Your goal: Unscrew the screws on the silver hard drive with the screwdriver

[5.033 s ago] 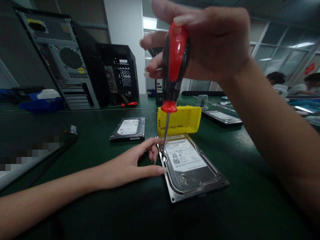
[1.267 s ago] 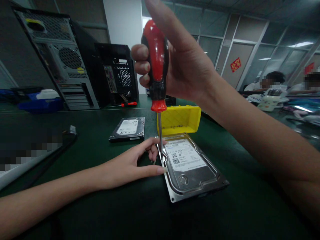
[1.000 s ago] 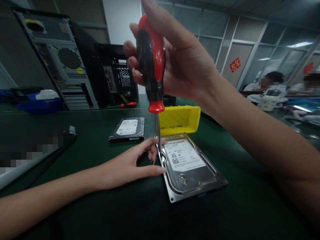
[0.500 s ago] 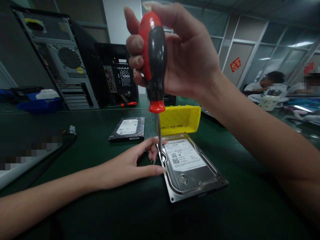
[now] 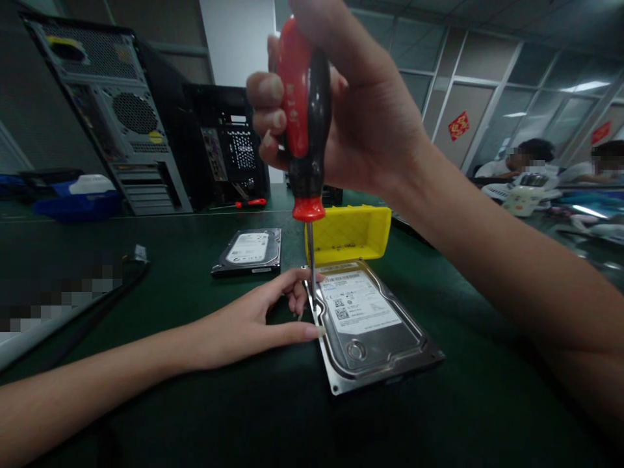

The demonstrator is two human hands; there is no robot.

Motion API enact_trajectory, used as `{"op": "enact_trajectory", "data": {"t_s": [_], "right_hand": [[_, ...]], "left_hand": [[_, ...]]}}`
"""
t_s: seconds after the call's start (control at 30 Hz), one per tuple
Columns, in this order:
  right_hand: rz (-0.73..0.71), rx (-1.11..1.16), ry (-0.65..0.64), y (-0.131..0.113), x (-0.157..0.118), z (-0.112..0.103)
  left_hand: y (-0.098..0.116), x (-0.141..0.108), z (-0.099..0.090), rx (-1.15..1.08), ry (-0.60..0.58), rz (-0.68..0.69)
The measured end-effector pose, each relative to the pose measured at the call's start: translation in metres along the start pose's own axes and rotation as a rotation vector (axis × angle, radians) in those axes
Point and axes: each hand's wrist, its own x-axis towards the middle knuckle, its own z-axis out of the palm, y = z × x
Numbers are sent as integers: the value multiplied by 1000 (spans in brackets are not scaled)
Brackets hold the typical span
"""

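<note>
My right hand (image 5: 361, 110) is wrapped round the red and black handle of a screwdriver (image 5: 308, 162), which stands nearly upright. The shaft runs down to the left edge of a hard drive (image 5: 370, 312) lying label up on the green table; the tip meets the drive beside a small notch there. Along that same edge, my left hand (image 5: 263, 322) grips the drive, thumb on its near part and forefinger on its far part, the other fingers curled beside it. Whether a screw sits under the tip is too small to tell.
Behind the drive, a yellow bin (image 5: 351, 234) holds several tiny dark pieces. A second hard drive (image 5: 248, 250) lies to the left. Computer cases (image 5: 141, 123) stand at the back, with another red-handled screwdriver (image 5: 251, 203) before them. At far left are a blue tray (image 5: 78, 205) and a cable (image 5: 112, 292).
The screwdriver handle has turned about its axis, showing more red and some lettering. My right thumb and forefinger have shifted over its top. My left hand and the drive stay put.
</note>
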Motion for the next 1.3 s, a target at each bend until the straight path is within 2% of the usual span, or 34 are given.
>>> {"op": "enact_trajectory", "data": {"t_s": [0.13, 0.3, 0.43, 0.57, 0.67, 0.77, 0.83, 1.17, 1.3], "right_hand": [[37, -19, 40, -1, -1, -4], [63, 16, -87, -3, -2, -7], [68, 49, -115, -3, -3, -9], [76, 74, -60, -2, -3, -8], [38, 26, 4, 0, -3, -4], [2, -32, 16, 1, -2, -1], [12, -45, 10, 0, -2, 1], [46, -52, 147, -2, -4, 1], [6, -53, 105, 0, -4, 0]], "left_hand": [[0, 0, 0, -15, 2, 0], [-1, 0, 1, -21, 4, 14], [-1, -1, 0, -16, -3, 7], [0, -2, 0, -10, 3, 1], [0, -2, -1, -4, 0, -4], [0, -1, 0, -7, 1, 8], [-1, 0, 0, -11, 1, 18], [2, -1, -1, 8, -1, -14], [2, -1, 0, 6, 6, -1]]}}
